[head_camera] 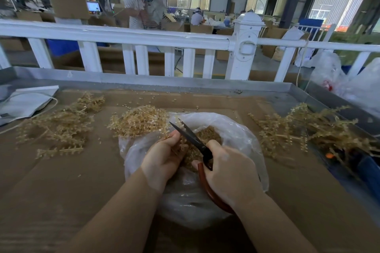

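Pinches an amber plastic sprig (pixel 181 147) in the curled left hand (pixel 164 156), right above the mouth of a clear plastic bag (pixel 243 135). Grips scissors (pixel 191 135) by the reddish handles in the closed right hand (pixel 228 172), blades parted, angled up and left, just beside the left hand. Risks nicking that hand on a careless snip; could also snag the thin bag wall or flick cut bits onto the cardboard (pixel 82 181). Holds, inside the bag, a heap of small amber cut pieces (pixel 209 133). Leaves loose sprig piles (pixel 57 127) left, behind and right.
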`<state>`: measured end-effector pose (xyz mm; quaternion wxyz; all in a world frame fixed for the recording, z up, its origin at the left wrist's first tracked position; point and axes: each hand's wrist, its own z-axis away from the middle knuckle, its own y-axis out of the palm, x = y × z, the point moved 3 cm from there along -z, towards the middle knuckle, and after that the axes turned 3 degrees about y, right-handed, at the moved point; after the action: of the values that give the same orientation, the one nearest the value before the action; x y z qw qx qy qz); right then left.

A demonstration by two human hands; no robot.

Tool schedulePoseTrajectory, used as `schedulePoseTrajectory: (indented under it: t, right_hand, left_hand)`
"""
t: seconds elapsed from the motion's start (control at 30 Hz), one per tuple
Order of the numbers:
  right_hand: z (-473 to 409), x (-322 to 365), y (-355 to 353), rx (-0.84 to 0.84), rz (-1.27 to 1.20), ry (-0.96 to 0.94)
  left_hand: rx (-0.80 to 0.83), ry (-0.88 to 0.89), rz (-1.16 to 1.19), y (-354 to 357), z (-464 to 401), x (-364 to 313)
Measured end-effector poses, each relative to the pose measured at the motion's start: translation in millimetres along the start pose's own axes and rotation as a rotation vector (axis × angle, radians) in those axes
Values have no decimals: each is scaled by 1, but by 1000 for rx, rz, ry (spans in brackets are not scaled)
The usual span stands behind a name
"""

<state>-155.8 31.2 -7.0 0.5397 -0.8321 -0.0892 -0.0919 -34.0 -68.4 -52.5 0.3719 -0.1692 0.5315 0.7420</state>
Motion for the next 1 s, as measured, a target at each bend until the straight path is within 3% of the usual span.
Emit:
schedulePoseTrajectory:
  t: [0.53,1.0]
  right_hand:
    - [-8,5,4,22,-71,-8]
    - [-9,4,12,70,-139,38]
  left_hand:
    - [132,-29,-29,4,12,-2]
    - [128,-59,-63,8,17,-2]
